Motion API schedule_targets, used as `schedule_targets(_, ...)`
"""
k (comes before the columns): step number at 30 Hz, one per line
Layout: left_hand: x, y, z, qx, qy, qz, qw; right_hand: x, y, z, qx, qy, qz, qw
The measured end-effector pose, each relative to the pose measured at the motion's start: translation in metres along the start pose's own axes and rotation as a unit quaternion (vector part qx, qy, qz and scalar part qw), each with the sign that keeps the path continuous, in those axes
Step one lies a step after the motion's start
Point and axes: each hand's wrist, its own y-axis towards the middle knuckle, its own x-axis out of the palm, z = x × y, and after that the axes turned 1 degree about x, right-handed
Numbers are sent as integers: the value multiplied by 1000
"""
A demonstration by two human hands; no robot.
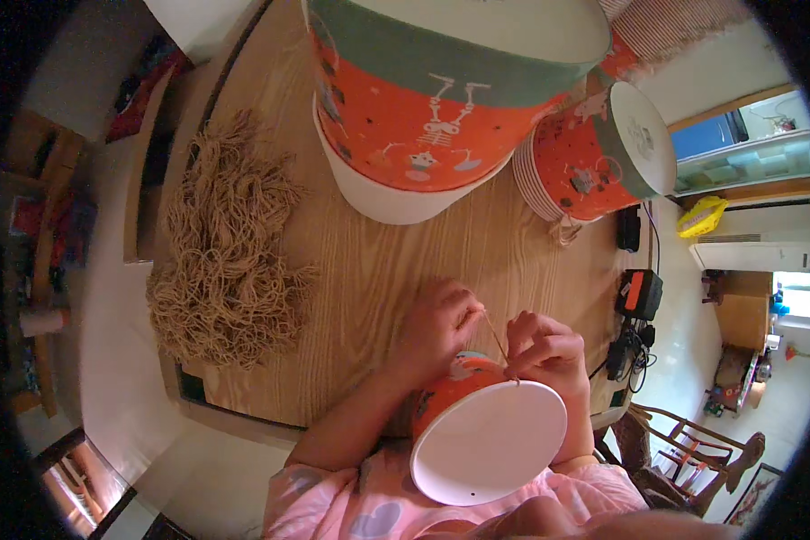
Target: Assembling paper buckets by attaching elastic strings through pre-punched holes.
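An orange printed paper bucket (pixel 441 393) rests against me at the table's near edge, its round white end (pixel 490 443) turned up toward me. A thin tan string (pixel 495 333) runs from a spot on that end's rim up to my left hand (pixel 443 322), whose thumb and fingertips pinch it. At the rim, my right hand (pixel 546 346) has its fingers closed around the string's lower part. A small dark hole shows on the opposite side of the white end. To the left lies a big loose heap of tan strings (pixel 229 256).
A tall stack of orange and green buckets (pixel 423 108) stands at the far side. Right of it, another nested stack (pixel 594 157) lies on its side. A black and orange box (pixel 639 294) and dark cables (pixel 630 351) sit by the table's right edge, near a wooden chair (pixel 693 450).
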Motion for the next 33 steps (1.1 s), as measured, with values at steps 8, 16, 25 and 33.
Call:
schedule_targets(8,-8,9,16,106,-18,-43,993,-9,3,-8,-23,1,-55,998)
schedule_targets(16,-21,5,18,31,-235,-169,957,-11,3,-9,-8,-30,-79,996)
schedule_targets(25,-24,8,25,44,-244,-188,950,-8,2,-13,22,-52,-56,997)
schedule_targets(33,-22,6,23,25,-226,-223,948,-11,3,-14,39,-52,-50,997)
